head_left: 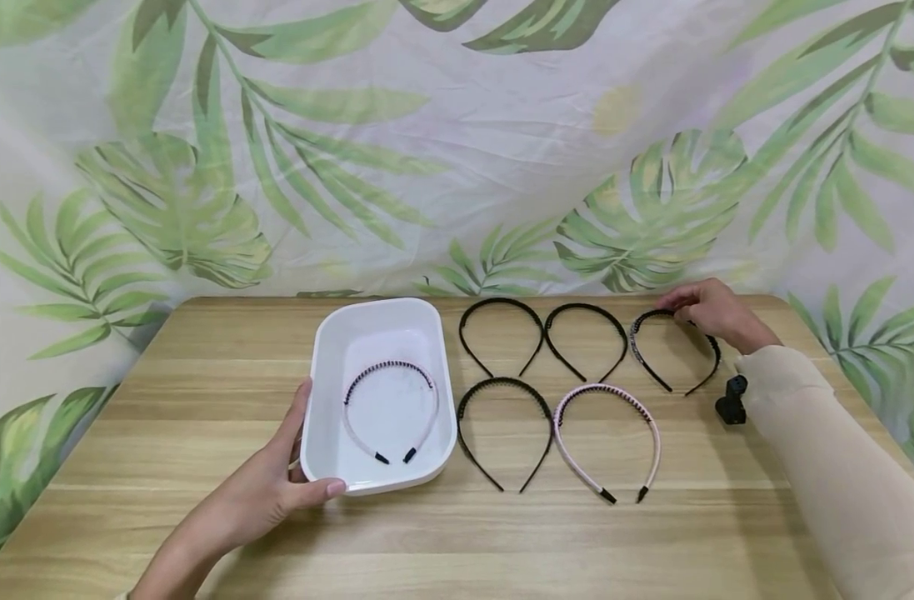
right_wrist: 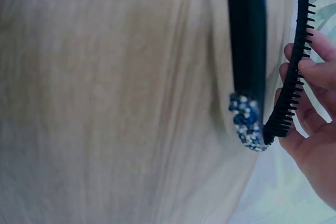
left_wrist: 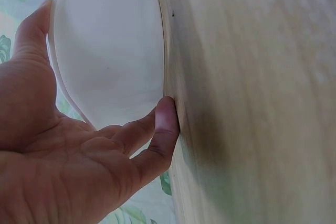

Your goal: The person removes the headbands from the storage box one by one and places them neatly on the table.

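A white plastic basin (head_left: 391,417) stands on the left side of the table, and a pale pink headband with black teeth (head_left: 392,364) lies inside it. My left hand (head_left: 257,487) grips the basin's near left corner. In the left wrist view its thumb is at the rim, with curled fingers (left_wrist: 167,119) at the underside. At the far right, my right hand (head_left: 715,315) pinches a black toothed headband (right_wrist: 249,40) by its curved top. Blue and silver stones decorate one side of that headband. Its two ends point towards me.
Between basin and right hand lie two black headbands (head_left: 499,301) (head_left: 586,307) in the back row. Nearer me are another black headband (head_left: 503,380) and a pink one (head_left: 605,388). Behind the wooden table (head_left: 442,550) hangs a leaf-patterned cloth (head_left: 501,150).
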Demonstrator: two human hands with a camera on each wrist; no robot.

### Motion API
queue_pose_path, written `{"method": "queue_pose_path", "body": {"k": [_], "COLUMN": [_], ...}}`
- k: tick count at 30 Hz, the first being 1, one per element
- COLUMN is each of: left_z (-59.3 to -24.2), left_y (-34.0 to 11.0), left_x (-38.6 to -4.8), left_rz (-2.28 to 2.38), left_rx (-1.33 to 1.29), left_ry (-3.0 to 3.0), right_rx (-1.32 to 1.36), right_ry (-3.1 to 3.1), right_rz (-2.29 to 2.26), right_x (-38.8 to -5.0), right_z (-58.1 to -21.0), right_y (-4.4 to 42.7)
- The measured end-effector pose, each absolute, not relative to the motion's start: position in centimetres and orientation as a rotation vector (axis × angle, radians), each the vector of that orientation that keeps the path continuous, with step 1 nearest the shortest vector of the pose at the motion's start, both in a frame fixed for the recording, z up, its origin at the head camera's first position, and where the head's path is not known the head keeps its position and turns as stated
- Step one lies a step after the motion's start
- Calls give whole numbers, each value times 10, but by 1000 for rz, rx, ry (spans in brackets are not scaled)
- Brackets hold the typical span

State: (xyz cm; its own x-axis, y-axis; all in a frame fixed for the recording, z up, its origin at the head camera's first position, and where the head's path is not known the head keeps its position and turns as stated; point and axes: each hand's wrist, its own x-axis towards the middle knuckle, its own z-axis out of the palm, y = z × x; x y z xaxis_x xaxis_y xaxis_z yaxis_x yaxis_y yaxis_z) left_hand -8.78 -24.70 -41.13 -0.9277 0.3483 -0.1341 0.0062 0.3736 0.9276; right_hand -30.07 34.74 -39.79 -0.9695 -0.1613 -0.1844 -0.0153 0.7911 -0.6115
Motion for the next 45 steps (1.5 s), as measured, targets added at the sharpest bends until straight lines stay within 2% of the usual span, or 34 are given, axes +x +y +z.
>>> {"method": "queue_pose_path", "body": {"k": [45], "left_z": [-411], "left_y": [-247], "left_x": [-88], "left_rz": [1580], "left_rx": [280], "left_ry": [2312], "right_rx": [-140], "right_ry": [2802], "right_rz": [-945], "right_x": [-307], "right_z": [-405], "right_y": [336]}}
